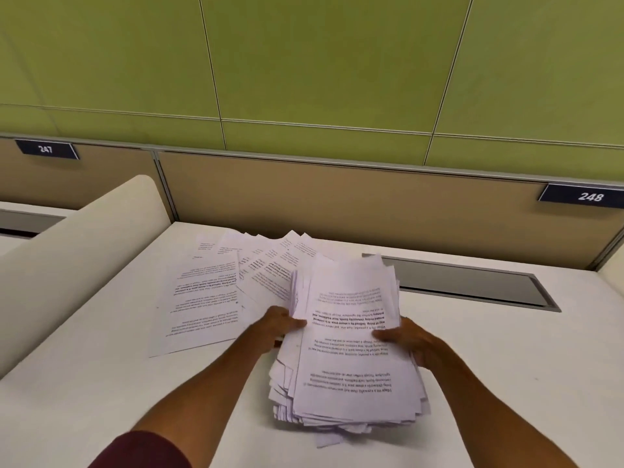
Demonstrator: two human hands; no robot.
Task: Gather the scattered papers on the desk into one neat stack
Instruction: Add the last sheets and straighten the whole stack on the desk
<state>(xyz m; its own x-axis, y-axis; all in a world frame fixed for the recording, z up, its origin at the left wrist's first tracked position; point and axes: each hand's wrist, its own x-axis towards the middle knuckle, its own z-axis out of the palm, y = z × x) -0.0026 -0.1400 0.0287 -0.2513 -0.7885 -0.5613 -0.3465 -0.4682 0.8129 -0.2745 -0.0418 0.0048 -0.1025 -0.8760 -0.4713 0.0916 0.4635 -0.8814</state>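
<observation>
A thick, ragged stack of printed white papers [351, 352] sits in the middle of the white desk [101, 400], its edges uneven. My left hand [275, 327] grips the stack's left edge, thumb on the top sheet. My right hand [410, 342] grips the right edge, thumb also on top. Several loose sheets [206, 298] lie fanned out on the desk to the left and behind the stack, overlapping one another.
A grey recessed cable tray [472, 285] runs along the desk behind the stack on the right. A rounded white divider [77, 238] bounds the desk on the left. A tan partition [337, 197] with number plates 247 and 248 stands at the back.
</observation>
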